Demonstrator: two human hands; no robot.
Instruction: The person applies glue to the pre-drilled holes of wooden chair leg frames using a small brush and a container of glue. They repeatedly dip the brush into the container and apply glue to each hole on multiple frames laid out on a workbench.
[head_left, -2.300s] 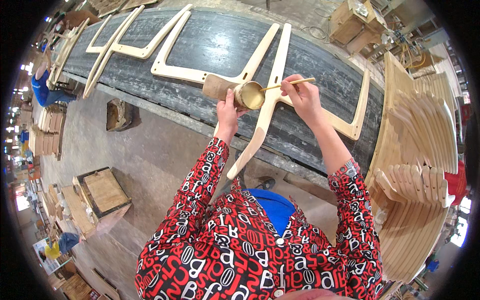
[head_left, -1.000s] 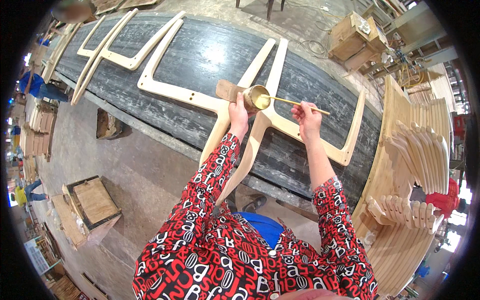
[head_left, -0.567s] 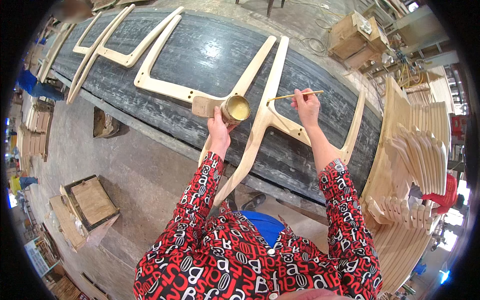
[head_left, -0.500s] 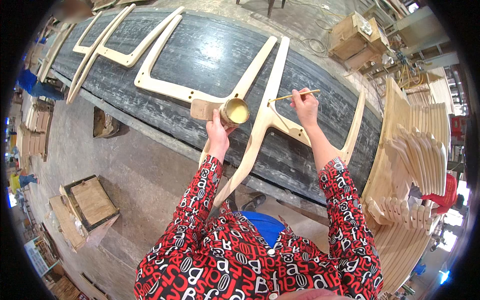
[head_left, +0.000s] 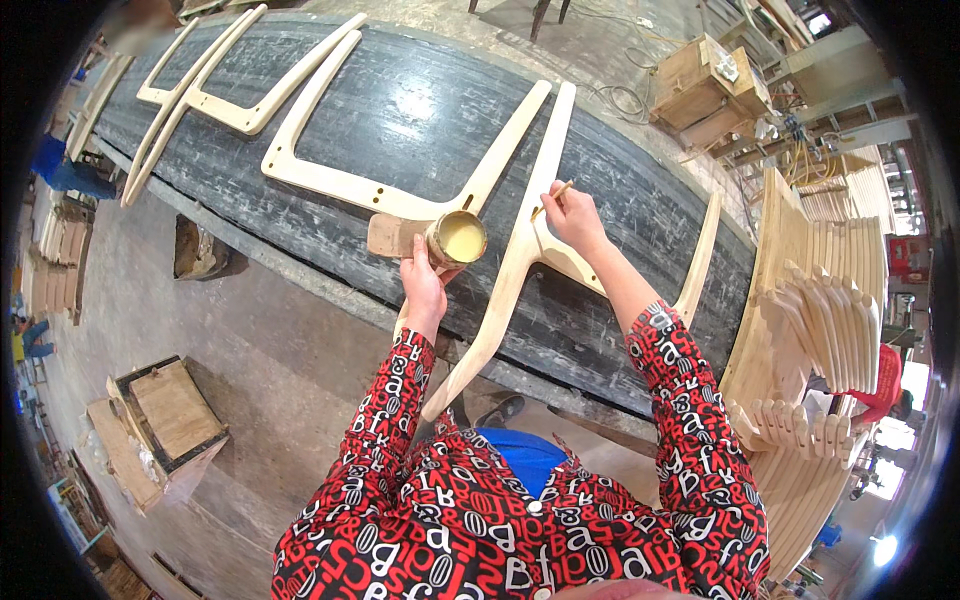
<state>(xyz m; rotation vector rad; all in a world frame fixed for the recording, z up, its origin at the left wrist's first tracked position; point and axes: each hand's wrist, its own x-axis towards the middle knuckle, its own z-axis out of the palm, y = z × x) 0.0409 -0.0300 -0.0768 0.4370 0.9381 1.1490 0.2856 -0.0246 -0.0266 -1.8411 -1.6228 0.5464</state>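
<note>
Hands: two; left hand (head_left: 424, 293) mid-frame, fingers clamped on the cup; right hand (head_left: 578, 222) right of centre, fingers pinched together on the stick
Cup: one (head_left: 436, 248), at centre, tilted, pale yellow liquid (head_left: 464, 240) inside; one flat tan piece (head_left: 392, 236) sticks out on its left
Stick: one, thin (head_left: 563, 190), slanting; lower end at the near frame's joint, contact too small to tell
Near frame: one, pale wood (head_left: 504, 290), right of centre; long leg reaches lower centre, past the table edge
Centre frame: one (head_left: 345, 184), behind the cup; two round holes plus one slot visible
Other frames: at least two (head_left: 228, 112), upper left, on the same table
Table: one, dark, scuffed (head_left: 420, 130), running upper left to right
Boxes: one lower left (head_left: 180, 412); stacked pair or single at upper right (head_left: 690, 85), cannot tell
Curved parts: one stack (head_left: 825, 325), right side; count unclear
</note>
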